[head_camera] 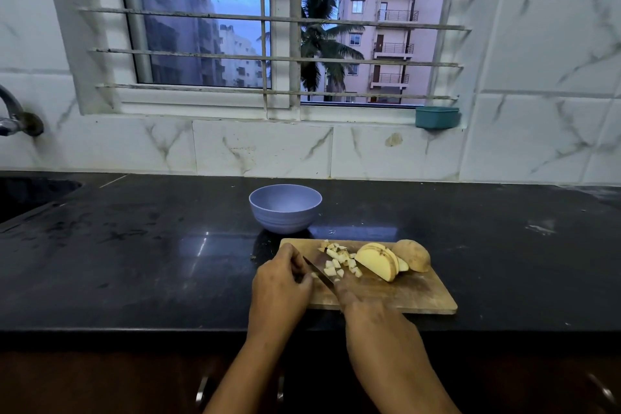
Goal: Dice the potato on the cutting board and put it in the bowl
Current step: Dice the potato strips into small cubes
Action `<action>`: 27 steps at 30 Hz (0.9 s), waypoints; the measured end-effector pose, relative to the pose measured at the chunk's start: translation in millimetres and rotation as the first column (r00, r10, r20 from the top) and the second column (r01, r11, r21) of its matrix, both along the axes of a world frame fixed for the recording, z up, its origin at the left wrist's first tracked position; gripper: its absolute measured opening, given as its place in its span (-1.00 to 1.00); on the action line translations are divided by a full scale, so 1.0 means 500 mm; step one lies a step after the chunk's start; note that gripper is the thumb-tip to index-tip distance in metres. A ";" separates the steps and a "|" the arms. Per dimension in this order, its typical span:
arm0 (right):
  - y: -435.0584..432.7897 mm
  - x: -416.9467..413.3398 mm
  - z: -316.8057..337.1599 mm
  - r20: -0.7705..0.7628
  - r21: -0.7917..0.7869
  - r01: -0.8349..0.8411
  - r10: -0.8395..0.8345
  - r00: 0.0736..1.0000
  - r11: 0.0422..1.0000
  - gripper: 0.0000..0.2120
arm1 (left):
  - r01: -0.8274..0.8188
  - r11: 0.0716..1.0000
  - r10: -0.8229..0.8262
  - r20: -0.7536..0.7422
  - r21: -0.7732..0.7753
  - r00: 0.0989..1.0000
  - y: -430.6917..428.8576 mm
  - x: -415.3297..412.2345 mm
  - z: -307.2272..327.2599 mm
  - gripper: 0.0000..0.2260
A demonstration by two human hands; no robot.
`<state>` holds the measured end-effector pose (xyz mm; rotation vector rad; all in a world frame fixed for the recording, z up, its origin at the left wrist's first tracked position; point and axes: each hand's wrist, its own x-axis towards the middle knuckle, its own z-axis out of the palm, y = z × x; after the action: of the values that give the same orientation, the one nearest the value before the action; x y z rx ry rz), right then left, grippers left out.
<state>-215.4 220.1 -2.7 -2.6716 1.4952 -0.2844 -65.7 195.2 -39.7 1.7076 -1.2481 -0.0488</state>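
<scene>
A wooden cutting board (pixel 413 296) lies on the black counter. On it sit a pile of diced potato pieces (pixel 339 260), several potato slices (pixel 378 260) leaning together, and an uncut potato half (pixel 413 255) at the right. My right hand (pixel 366 309) grips a knife (pixel 321 274) whose blade points up and left across the board. My left hand (pixel 280 282) rests on the board's left end, its fingers curled over a small potato piece beside the blade. A lavender bowl (pixel 285 208) stands just behind the board; I see nothing inside it.
A sink (pixel 30 195) with a tap (pixel 13 114) lies at the far left. A teal container (pixel 437 117) sits on the window sill. The tiled wall rises behind the counter. Cabinet handles (pixel 201 390) show below the counter's front edge.
</scene>
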 end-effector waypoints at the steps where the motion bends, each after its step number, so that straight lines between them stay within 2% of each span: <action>1: 0.000 0.003 -0.004 -0.005 0.010 0.002 -0.002 1.000 1.000 -0.40 | -0.001 1.000 0.001 0.004 0.000 1.000 0.001 -0.001 0.001 -0.73; 6: -0.003 0.009 -0.007 -0.007 0.016 -0.002 0.002 1.000 1.000 -0.42 | -0.011 1.000 0.011 0.000 -0.006 1.000 0.002 0.000 -0.001 -0.71; 14: 0.000 0.038 -0.021 -0.115 0.010 -0.023 0.024 0.993 1.000 -0.40 | -0.012 1.000 0.012 -0.020 -0.010 1.000 0.000 0.000 -0.001 -0.73; 20: -0.052 0.011 -0.015 -0.049 -0.173 0.010 -0.018 0.999 0.985 -0.46 | 0.000 1.000 0.001 -0.026 0.022 1.000 -0.001 0.004 -0.003 -0.75; 23: -0.074 -0.005 -0.018 0.079 -0.220 0.051 -0.034 0.996 0.974 -0.50 | 0.007 0.999 -0.007 -0.006 0.052 1.000 -0.008 0.006 -0.002 -0.75; 27: -0.138 -0.043 -0.024 0.397 -0.187 0.012 0.064 0.916 0.982 -0.61 | 0.010 0.987 -0.025 0.091 0.161 0.996 -0.026 0.000 0.015 -0.77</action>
<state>-237.1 151.0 -14.6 -2.5437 1.3578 -0.9510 -65.7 182.0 -32.0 1.8550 -1.3590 -0.0830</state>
